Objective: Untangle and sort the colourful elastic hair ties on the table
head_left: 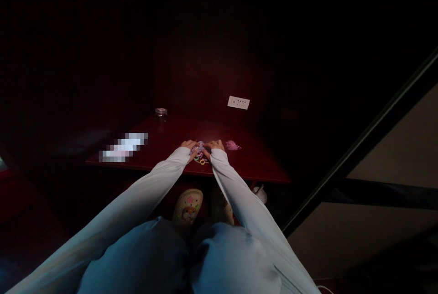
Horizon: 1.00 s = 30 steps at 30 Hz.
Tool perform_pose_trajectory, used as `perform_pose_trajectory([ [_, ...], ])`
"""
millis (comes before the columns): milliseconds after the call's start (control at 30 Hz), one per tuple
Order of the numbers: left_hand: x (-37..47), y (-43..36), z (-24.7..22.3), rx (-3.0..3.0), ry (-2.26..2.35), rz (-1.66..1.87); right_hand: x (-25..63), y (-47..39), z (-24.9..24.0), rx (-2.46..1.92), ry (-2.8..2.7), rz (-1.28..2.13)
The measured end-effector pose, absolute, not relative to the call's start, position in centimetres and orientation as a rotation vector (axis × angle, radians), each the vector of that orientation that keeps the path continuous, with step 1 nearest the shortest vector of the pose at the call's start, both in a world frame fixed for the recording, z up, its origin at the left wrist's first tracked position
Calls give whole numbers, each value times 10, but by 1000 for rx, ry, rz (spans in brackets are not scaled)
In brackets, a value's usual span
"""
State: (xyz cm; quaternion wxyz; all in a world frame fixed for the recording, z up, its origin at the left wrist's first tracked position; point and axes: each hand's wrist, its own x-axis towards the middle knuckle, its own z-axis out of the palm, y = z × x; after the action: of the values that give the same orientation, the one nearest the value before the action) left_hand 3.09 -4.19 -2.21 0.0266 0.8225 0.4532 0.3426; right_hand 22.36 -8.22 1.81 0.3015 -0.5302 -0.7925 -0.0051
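Both hands meet at the near edge of the dark red wooden table (pixel 164 141): the left hand (pixel 189 145) and the right hand (pixel 213 145) close their fingers on a small heap of pastel rubber loops (pixel 199 153) lying between them on the table. At three o'clock from the right hand, just beside it, lies a pink tangle of bands (pixel 233 145). At ten o'clock, well apart, stands a small clear glass dish (pixel 160 112). At one o'clock a white socket plate (pixel 238 102) sits on the dark wall.

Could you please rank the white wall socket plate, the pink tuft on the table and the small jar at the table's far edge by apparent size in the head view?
1. wall socket plate
2. pink tuft and jar: look alike, and the jar sits farther away, so unranked.
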Motion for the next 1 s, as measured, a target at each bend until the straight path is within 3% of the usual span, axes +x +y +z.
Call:
perform_pose_trajectory([
  [567,36,-45,-21,2498,1443,1096,236,-76,15,-1410,-1810,105],
  [800,31,-64,-5,2594,1202,1153,237,-74,14,-1376,-1700,159],
  [1000,38,-67,2,2500,1344,1213,233,-78,19,-1378,-1732,162],
])
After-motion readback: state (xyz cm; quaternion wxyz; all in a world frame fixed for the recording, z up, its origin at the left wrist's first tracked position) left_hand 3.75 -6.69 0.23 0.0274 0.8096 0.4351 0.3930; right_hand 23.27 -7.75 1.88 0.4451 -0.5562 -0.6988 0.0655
